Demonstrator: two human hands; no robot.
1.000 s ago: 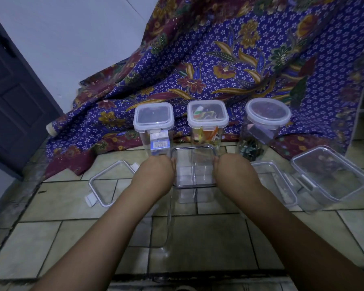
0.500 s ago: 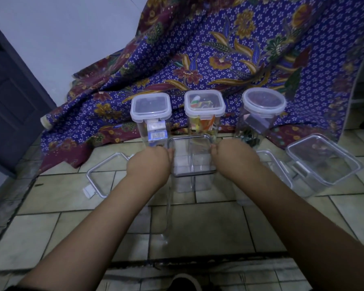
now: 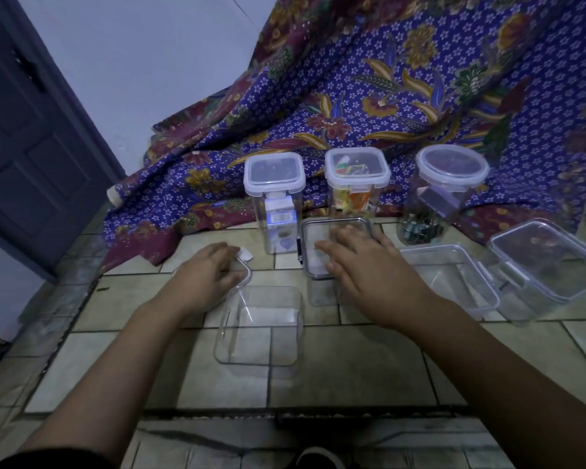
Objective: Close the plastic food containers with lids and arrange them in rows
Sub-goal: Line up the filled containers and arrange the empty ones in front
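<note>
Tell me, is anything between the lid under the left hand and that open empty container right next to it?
Nothing visible. The left hand rests on the loose lid on the tiles, and the open container sits just beside it, its mouth uncovered. The right hand is off to the side, on another container's lid.

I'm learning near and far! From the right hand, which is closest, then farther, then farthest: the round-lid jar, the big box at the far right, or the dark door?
Starting from the right hand:
1. Round-lid jar: just behind the hand, slightly to its right.
2. Big box: farther out, at the right edge of the tiled floor.
3. Dark door: farthest, across on the left side.
</note>
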